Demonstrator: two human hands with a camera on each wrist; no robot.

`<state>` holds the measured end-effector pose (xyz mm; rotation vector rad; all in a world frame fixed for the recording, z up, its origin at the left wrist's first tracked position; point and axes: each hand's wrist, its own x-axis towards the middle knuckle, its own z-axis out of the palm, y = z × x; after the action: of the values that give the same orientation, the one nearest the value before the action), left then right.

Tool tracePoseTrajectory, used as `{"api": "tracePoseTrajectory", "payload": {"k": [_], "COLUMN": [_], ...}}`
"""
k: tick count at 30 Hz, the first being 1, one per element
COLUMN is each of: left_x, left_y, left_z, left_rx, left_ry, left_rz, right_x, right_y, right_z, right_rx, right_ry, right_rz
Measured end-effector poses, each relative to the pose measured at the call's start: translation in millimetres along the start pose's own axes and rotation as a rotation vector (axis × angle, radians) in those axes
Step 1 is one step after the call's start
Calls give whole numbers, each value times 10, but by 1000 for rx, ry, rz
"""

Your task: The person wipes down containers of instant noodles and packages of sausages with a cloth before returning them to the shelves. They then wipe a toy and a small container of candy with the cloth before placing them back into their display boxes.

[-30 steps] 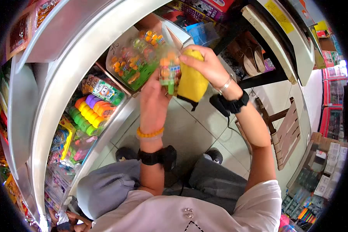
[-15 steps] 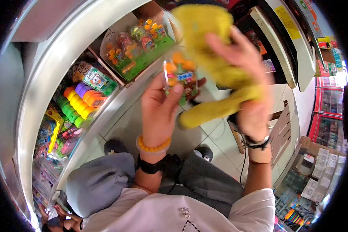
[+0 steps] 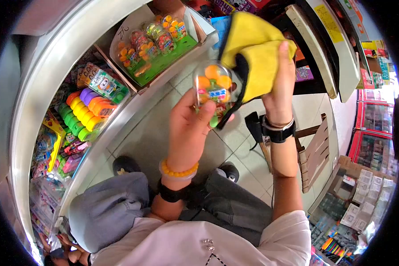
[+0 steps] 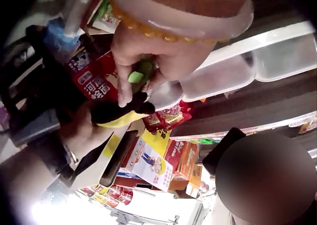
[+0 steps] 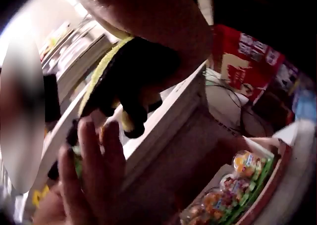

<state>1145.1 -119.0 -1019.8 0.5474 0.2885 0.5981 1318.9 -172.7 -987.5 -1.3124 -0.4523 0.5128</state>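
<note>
In the head view my left hand (image 3: 190, 126) grips a clear plastic candy container (image 3: 213, 88) with orange balls inside and a colourful label, thumb across its lower front. My right hand (image 3: 281, 84) holds a folded yellow cloth (image 3: 259, 57) with a black underside, just to the right of the container. The cloth's black edge hangs down beside the container's right side. In the right wrist view the cloth (image 5: 106, 69) droops from the right hand, close over the left fingers (image 5: 91, 150). The left wrist view shows the container's green base (image 4: 141, 74) between the left fingers.
Similar containers stand in an open cardboard box (image 3: 137, 88) with a green tray, on a curved metal-edged shelf. Colourful toy bottles (image 3: 82, 113) sit nearer on that shelf. At right are a wooden stool (image 3: 314, 153) and stacked small white boxes (image 3: 363, 195). Tiled floor (image 3: 164, 119) lies below.
The right hand swung the yellow cloth away from the container, turned and refolded it, and brought it back beside the container. The left hand kept its hold, turning the container's label up.
</note>
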Motion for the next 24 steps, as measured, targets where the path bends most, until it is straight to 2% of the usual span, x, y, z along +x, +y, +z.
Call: {"api": "tracePoseTrajectory", "payload": {"k": [1, 3, 4, 8, 10, 13, 14, 16, 17, 19, 20, 23, 24], "left_x": [29, 39, 38, 0, 6, 15, -5, -35, -45, -103, -123, -205, -223], "left_y": [69, 36, 12, -21, 16, -173, -173, -124, -125, -145, -173, -257, -291], "left_z": [58, -36, -65, -62, -27, -132, -101, -143, -154, -148, -158, -165, -169], "left_rx": [-25, 2, 21, 35, 54, 122, -96, -572, -658, -637, -595, -470, -418], "left_ry": [28, -13, -10, 19, 4, -72, -78, -260, -311, -329, -323, -302, -288], "left_rz": [-29, -29, -16, -14, -43, -140, -359, -387, -403, -394, -386, -345, -321], "right_x": [35, 19, 7, -70, -135, -460, -441, -416, -402, -377, -369, -450, -480], "right_y": [42, 114, 123, 289, 403, 299, 271, 208, 218, 238, 193, 17, 27], "right_z": [-106, -245, -296, -288, -307, -314, -269, -161, -63, 133, 127, 149, 182], "right_rx": [120, 535, 700, 974, 884, -82, -95, -119, -48, 101, 33, -73, -25], "right_ry": [-12, -172, -328, -530, -615, -369, -502, -760, -799, -887, -881, -744, -685], "right_rz": [37, 153, 222, 189, 84, 118, 34, -137, -193, -299, -339, -265, -210]}}
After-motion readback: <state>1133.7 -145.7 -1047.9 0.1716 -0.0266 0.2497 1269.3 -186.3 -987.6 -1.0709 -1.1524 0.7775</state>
